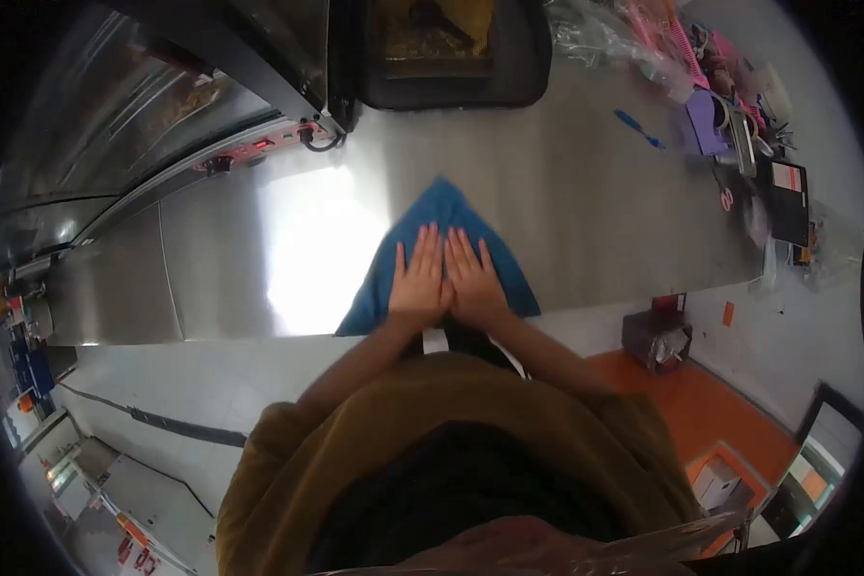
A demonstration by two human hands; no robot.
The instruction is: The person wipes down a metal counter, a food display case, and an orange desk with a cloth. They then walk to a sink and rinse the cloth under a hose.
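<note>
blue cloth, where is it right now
In the head view the blue cloth lies flat on the steel counter near its front edge, under both hands, left and right.

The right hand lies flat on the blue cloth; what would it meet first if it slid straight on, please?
The right hand points across the blue cloth toward the black tray; past the cloth's tip, the steel counter looks bare until there.

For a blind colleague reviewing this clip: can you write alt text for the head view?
Two hands, the left hand and the right hand, press flat side by side on a blue cloth spread on a steel counter. Clutter lies at its far right end.
</note>
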